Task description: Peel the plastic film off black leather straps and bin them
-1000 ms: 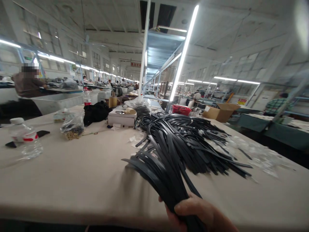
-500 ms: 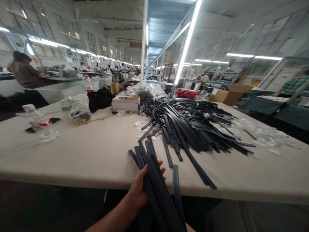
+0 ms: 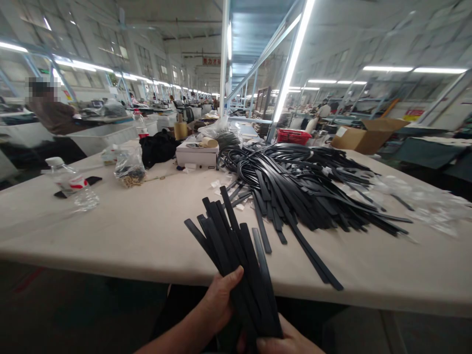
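A bundle of black straps fans out from my hands over the near edge of the beige table. My left hand wraps the bundle from the left, thumb across the straps. My right hand shows only partly at the bottom edge and grips the lower end of the same bundle. Beyond them a big heap of black straps lies spread on the table.
A clear water bottle, a bag of small parts, a black bag and a white box stand at the left and back. Clear plastic wrappers lie at right. A cardboard box and a person are farther off.
The bundle was pulled off the heap toward the table's near edge. My left hand came in and closed round it. The straps now fan upward.
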{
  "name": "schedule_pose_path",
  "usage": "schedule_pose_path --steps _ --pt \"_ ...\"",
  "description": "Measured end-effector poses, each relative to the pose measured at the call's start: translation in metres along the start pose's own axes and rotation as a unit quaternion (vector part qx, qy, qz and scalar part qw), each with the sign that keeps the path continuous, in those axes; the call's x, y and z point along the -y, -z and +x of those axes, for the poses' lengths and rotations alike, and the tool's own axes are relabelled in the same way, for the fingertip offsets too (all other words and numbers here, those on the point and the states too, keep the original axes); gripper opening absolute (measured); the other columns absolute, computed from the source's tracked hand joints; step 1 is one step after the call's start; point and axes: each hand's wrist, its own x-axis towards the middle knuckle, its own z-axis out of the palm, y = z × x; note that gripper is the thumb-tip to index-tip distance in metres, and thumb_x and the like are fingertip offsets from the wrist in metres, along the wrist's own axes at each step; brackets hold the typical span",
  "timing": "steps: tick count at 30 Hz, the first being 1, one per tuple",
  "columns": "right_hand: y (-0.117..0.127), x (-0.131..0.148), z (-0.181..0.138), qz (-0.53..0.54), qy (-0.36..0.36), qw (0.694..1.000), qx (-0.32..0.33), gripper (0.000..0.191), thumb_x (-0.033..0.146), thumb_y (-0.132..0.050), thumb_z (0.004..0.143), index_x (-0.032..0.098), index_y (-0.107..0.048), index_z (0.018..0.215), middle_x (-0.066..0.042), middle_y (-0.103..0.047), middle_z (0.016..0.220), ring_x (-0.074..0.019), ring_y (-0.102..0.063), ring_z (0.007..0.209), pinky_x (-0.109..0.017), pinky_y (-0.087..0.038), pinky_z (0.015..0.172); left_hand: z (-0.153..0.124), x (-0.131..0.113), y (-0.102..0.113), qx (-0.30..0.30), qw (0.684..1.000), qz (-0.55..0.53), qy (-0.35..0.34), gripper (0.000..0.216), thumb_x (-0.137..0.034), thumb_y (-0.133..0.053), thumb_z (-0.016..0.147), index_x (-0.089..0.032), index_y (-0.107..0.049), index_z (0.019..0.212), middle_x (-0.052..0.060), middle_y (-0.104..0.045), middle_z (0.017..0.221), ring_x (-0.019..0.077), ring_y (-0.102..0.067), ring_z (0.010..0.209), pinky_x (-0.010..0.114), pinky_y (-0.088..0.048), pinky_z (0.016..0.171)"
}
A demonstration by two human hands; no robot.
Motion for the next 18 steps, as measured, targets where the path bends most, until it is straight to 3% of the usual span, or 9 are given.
schedule_pose_path --steps 3,6,8,9,13,18 --pt "-0.009 0.013 0.018 0.065 0.005 0.998 -0.024 0.045 0.047 -0.075 0.07 0.009 -0.071 0.095 -0.008 -0.07 0.08 -0.018 -0.064 0.073 -0.03 -0.046 0.071 0.002 0.011 0.008 0.018 0.994 0.1 0.039 0.051 -0.047 -0.068 0.082 -0.008 -0.066 0.115 0.003 -0.064 0.053 0.0108 -0.05 0.035 0.02 -0.041 0.036" --pt "-0.016 0.017 0.033 0.065 0.011 0.992 -0.108 0.05 0.058 -0.073 0.069 0.011 -0.067 0.082 -0.004 -0.064 0.067 -0.0154 -0.058 0.061 -0.03 -0.045 0.063 0.005 0.015 0.01 0.018 0.98 0.19 0.055 0.048 -0.054 -0.069 0.078 -0.009 -0.07 0.094 -0.004 -0.049 0.039 0.0074 -0.038 0.028 0.017 -0.029 0.028" --pt "-0.016 0.014 0.038 0.048 0.042 0.985 -0.159 0.056 0.067 -0.071 0.068 0.013 -0.064 0.083 -0.002 -0.062 0.066 -0.0148 -0.056 0.058 -0.03 -0.044 0.06 0.007 0.013 0.008 0.024 0.975 0.22 0.032 0.046 -0.055 -0.071 0.076 -0.01 -0.069 0.08 -0.002 -0.053 0.045 0.0073 -0.042 0.033 0.016 -0.033 0.031" --pt "-0.014 0.012 0.04 0.037 0.061 0.981 -0.18 0.058 0.07 -0.07 0.067 0.014 -0.064 0.083 -0.002 -0.062 0.066 -0.0153 -0.056 0.059 -0.03 -0.044 0.059 0.008 0.01 0.006 0.038 0.973 0.225 0.014 0.044 -0.054 -0.073 0.074 -0.01 -0.069 0.082 0.001 -0.058 0.053 0.0077 -0.046 0.037 0.017 -0.036 0.033" --pt "-0.001 0.0 0.042 -0.044 0.111 0.964 -0.239 0.055 0.07 -0.065 0.073 0.015 -0.065 0.076 -0.003 -0.061 0.067 -0.0182 -0.056 0.063 -0.032 -0.046 0.06 0.011 -0.005 0.002 0.09 0.97 0.218 -0.052 0.054 -0.04 -0.08 0.072 -0.017 -0.06 0.116 0.007 -0.07 0.092 0.012 -0.058 0.055 0.021 -0.047 0.047" --pt "-0.002 -0.013 0.039 -0.077 0.094 0.942 -0.312 0.049 0.064 -0.066 0.075 0.016 -0.065 0.069 -0.005 -0.064 0.063 -0.0209 -0.059 0.063 -0.033 -0.048 0.062 0.021 -0.024 0.006 0.055 0.948 0.306 -0.063 0.033 -0.034 -0.075 0.078 -0.012 -0.069 0.101 0.009 -0.072 0.09 0.0216 -0.065 0.081 0.026 -0.051 0.07"
